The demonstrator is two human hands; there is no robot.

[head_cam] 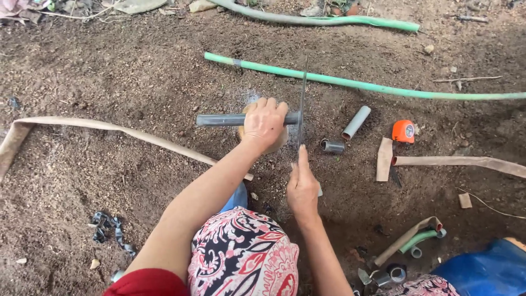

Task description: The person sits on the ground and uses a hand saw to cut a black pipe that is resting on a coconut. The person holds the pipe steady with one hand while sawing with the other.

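Left hand point(264, 123) clamped over grey pipe point(241, 119) propped above the dirt; right hand point(302, 189) closed on saw blade point(302, 104) standing across its end; could skid toward knuckles if pipe rolls.

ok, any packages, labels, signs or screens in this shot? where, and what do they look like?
No packages, signs or screens.
Tape measure: on the soil right of the cut pipe pieces, rounded orange case with a dark round label on its face.
Nothing else labelled: the left hand holds a plain grey pipe, the right hand a thin saw blade.
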